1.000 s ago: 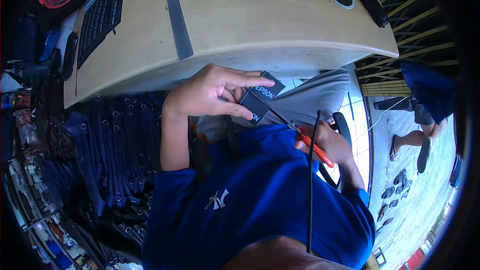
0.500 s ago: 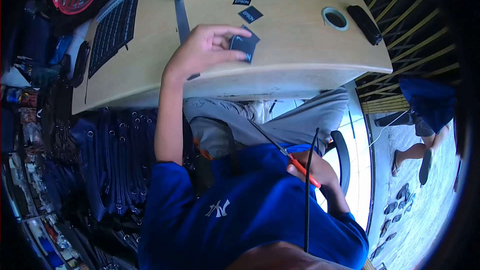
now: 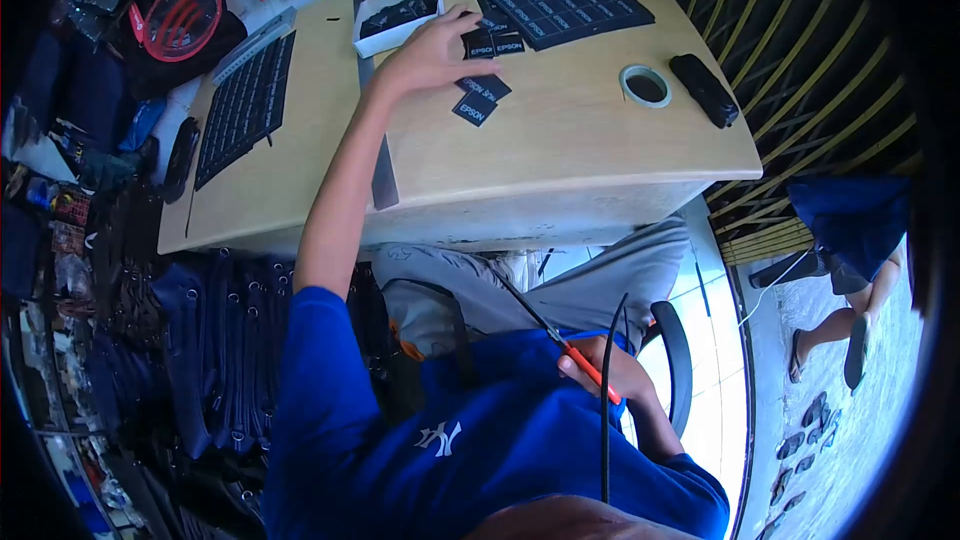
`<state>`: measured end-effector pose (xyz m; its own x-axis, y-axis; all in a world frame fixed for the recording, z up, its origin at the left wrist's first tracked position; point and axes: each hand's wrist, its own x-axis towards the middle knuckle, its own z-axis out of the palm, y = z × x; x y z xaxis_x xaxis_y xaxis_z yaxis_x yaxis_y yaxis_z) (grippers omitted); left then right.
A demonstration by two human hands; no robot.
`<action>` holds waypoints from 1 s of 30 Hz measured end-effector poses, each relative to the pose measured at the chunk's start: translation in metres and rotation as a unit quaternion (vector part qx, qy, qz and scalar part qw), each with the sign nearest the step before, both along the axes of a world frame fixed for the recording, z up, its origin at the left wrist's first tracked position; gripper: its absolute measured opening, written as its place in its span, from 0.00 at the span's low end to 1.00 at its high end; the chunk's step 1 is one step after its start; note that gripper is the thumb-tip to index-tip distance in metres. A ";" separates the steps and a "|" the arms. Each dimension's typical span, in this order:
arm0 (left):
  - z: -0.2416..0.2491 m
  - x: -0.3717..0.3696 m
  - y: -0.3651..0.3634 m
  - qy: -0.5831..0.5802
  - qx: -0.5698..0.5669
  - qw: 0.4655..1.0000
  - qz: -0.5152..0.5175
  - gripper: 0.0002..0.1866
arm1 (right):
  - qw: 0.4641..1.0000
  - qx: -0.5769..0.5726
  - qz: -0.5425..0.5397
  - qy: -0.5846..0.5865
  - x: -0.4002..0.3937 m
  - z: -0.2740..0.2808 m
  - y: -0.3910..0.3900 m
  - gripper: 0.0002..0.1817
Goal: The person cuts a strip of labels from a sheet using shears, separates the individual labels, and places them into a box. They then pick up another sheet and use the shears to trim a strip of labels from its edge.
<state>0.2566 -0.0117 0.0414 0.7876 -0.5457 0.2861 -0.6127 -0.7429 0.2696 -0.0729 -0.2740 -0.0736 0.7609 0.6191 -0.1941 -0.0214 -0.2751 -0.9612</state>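
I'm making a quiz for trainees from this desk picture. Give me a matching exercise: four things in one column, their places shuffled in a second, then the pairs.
Things:
1. scissors
2. tape roll
3. left hand
4. keyboard

Places:
A. on the desk's left part
B. on the small black labels on the desk
C. in the right hand, by the lap
D. beside a black remote

Pairs: 1-C, 2-D, 3-B, 4-A

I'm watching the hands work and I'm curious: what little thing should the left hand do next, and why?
Probably let go and draw back toward the lap. The left hand rests on the small pile of black labels on the table, while the right hand waits below with the scissors, nothing between their blades.
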 end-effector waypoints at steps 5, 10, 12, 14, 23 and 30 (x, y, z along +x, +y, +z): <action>-0.021 0.045 -0.022 0.057 -0.077 0.995 0.005 0.43 | 1.000 -0.008 0.004 -0.008 0.005 0.006 0.001 0.27; -0.022 0.028 -0.036 0.057 -0.023 0.997 0.047 0.38 | 1.000 -0.006 -0.021 0.003 0.002 0.000 -0.007 0.28; -0.017 0.009 -0.033 0.050 -0.009 0.998 0.040 0.36 | 0.998 0.005 -0.034 0.055 0.002 -0.001 -0.009 0.29; -0.008 -0.006 -0.030 0.045 0.004 0.998 0.032 0.34 | 0.998 0.003 -0.046 0.050 0.002 -0.007 -0.012 0.31; 0.008 -0.025 -0.020 0.043 0.021 0.999 -0.023 0.40 | 0.998 -0.014 -0.062 0.030 0.016 -0.007 -0.016 0.31; 0.018 -0.045 -0.011 0.163 0.070 0.983 -0.043 0.43 | 0.993 0.000 -0.073 0.088 0.016 0.010 -0.024 0.26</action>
<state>0.2114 -0.0227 0.0589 0.7737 -0.6309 -0.0571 -0.5731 -0.7355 0.3615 -0.0567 -0.2983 -0.0634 0.7970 0.5038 -0.3332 -0.2299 -0.2571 -0.9386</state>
